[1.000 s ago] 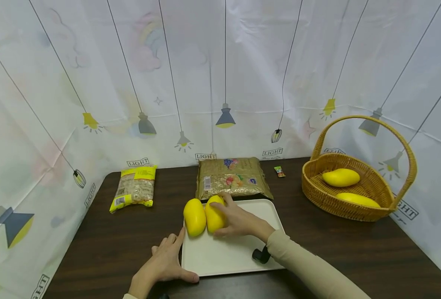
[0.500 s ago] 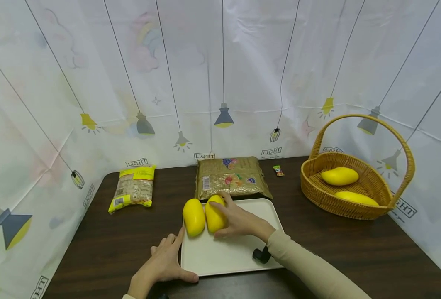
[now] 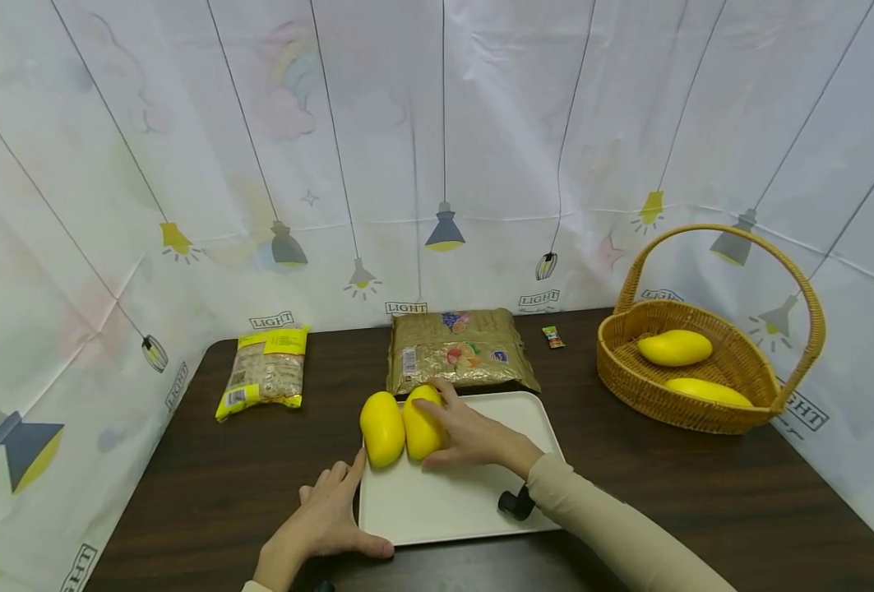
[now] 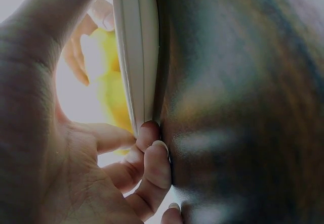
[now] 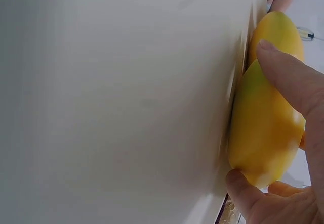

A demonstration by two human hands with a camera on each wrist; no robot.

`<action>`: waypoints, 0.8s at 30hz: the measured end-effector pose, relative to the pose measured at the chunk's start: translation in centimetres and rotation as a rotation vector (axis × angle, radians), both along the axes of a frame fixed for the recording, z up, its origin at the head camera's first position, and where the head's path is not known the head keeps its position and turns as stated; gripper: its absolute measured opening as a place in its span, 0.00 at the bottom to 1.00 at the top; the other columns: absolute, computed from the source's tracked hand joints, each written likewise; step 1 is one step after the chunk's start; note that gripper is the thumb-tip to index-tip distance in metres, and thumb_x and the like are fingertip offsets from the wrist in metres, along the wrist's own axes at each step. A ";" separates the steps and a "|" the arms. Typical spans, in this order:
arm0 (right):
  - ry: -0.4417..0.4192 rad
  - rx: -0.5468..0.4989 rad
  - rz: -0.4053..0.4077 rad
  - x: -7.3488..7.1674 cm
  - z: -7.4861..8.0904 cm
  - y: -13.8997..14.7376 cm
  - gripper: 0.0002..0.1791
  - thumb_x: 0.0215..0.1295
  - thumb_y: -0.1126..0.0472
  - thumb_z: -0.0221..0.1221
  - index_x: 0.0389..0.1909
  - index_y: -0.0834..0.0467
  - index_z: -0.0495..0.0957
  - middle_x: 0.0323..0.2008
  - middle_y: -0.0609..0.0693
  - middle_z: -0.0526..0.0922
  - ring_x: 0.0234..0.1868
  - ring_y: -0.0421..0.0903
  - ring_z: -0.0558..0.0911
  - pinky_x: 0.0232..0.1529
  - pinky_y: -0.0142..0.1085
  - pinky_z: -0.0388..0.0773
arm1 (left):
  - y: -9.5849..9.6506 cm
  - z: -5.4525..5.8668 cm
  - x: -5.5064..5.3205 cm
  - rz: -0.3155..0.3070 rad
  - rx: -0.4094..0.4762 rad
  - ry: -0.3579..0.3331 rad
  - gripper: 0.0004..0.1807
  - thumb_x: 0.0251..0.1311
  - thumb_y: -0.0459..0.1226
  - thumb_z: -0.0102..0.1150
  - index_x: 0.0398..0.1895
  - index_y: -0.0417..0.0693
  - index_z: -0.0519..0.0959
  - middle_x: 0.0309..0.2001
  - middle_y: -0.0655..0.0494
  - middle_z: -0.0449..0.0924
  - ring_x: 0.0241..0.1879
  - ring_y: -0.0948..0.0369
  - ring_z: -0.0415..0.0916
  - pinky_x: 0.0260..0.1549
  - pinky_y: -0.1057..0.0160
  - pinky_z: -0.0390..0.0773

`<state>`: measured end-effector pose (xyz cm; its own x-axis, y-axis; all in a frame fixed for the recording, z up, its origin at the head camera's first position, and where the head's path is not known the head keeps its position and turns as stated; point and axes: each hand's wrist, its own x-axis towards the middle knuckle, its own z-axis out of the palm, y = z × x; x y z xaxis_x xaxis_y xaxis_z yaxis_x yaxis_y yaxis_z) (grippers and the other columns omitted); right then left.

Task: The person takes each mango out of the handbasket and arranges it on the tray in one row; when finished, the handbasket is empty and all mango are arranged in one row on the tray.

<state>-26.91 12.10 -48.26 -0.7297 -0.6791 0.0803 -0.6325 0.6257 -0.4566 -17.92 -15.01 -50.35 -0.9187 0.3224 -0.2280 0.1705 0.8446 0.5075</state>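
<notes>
My right hand point(image 3: 473, 432) grips a yellow mango point(image 3: 422, 429), its thumb and fingers on opposite sides of the fruit. That mango rests on a cream rectangular tray point(image 3: 451, 501), near the back left corner. Close against it on the left lies a second mango point(image 3: 382, 432), up by the tray's left rim. My left hand point(image 3: 326, 514) holds the tray's front left corner, thumb at the front edge and index finger along the left side. In the left wrist view, curled fingertips point(image 4: 152, 133) touch the tray's outer wall.
A wicker basket point(image 3: 629, 374) with a tall handle stands at the right, two mangoes inside. Behind the tray lies a gold foil bag point(image 3: 459, 349); a yellow-and-clear bag point(image 3: 268, 370) is at back left. A small packet point(image 3: 552, 337) sits near the back edge.
Over the last half second, both mangoes have shifted slightly left on the tray with my right hand, closing up together. My left hand has stayed at the tray corner.
</notes>
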 end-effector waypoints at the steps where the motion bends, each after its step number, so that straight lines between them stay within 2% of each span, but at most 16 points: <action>1: -0.002 0.001 -0.001 0.0 0.0 0.0 0.49 0.56 0.44 0.73 0.75 0.51 0.60 0.76 0.65 0.46 0.68 0.60 0.69 0.66 0.54 0.72 | 0.0 0.0 0.0 0.000 0.000 0.001 0.80 0.27 0.71 0.77 0.83 0.57 0.42 0.50 0.51 0.70 0.46 0.56 0.65 0.36 0.52 0.56; 8: -0.006 0.009 -0.011 0.2 0.4 0.2 0.51 0.55 0.44 0.74 0.75 0.51 0.59 0.76 0.65 0.46 0.68 0.61 0.69 0.66 0.55 0.71 | 0.1 0.1 0.1 0.005 -0.005 -0.010 0.79 0.27 0.71 0.77 0.83 0.55 0.43 0.52 0.50 0.70 0.48 0.56 0.65 0.37 0.51 0.56; 12: -0.054 0.026 -0.046 0.4 0.8 0.8 0.52 0.55 0.43 0.73 0.77 0.50 0.57 0.79 0.63 0.43 0.72 0.62 0.66 0.66 0.56 0.71 | 0.1 0.1 0.1 0.007 -0.003 -0.013 0.79 0.27 0.71 0.77 0.83 0.55 0.44 0.51 0.51 0.70 0.47 0.56 0.64 0.37 0.52 0.55; 15: -0.058 0.039 -0.079 0.6 1.3 1.9 0.52 0.56 0.42 0.72 0.78 0.49 0.56 0.80 0.61 0.45 0.73 0.62 0.65 0.66 0.58 0.70 | 0.1 0.0 0.0 0.008 -0.004 -0.009 0.79 0.27 0.71 0.77 0.83 0.55 0.44 0.52 0.51 0.70 0.47 0.56 0.64 0.37 0.52 0.55; 24: 0.087 0.095 -0.184 0.9 3.3 6.9 0.50 0.60 0.31 0.62 0.78 0.46 0.56 0.78 0.55 0.57 0.77 0.59 0.62 0.68 0.59 0.68 | 0.2 0.1 0.1 0.012 -0.007 -0.004 0.80 0.25 0.71 0.78 0.83 0.55 0.43 0.52 0.51 0.70 0.48 0.56 0.65 0.36 0.52 0.54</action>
<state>-26.04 19.03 -45.01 -0.8353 -0.5424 0.0901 -0.5378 0.7720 -0.3388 -17.86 -14.84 -50.30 -0.9216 0.3100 -0.2337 0.1585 0.8500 0.5024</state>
